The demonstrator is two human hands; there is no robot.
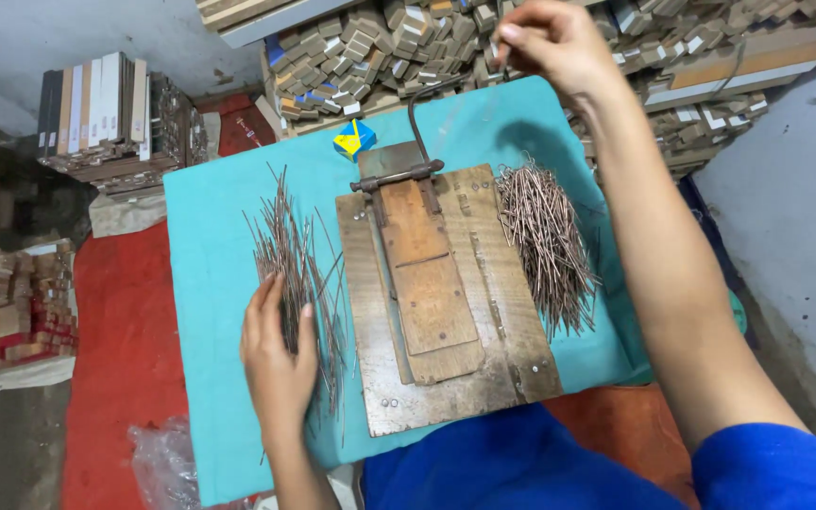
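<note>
**Hands at a wooden wire-bending jig**

From the head camera, we see a worn wooden jig board (446, 312) lying on a teal cloth (210, 283). The board is rough and grey-brown, with a smoother hinged plank down its middle and a dark metal hinge bar across the top. A curved metal lever (419, 113) rises from that hinge toward the far edge.

Our left hand (279, 354) rests flat, fingers spread and loosely open, on a loose fan of long, thin straight wires (299, 260) just left of the board; it presses on them rather than gripping. Our right hand (550, 42) reaches out past the board with the fingers pinched together at the lever's upper end; whether it actually clasps the lever or a thin wire there, we cannot tell.

Right of the board lies a dense heap of shorter, coppery bent wires (545, 246), touching its edge. A small yellow-and-blue box (354, 139) sits beyond the hinge. Stacked wooden blocks (380, 47) crowd the far side, over a red floor mat (120, 349).
</note>
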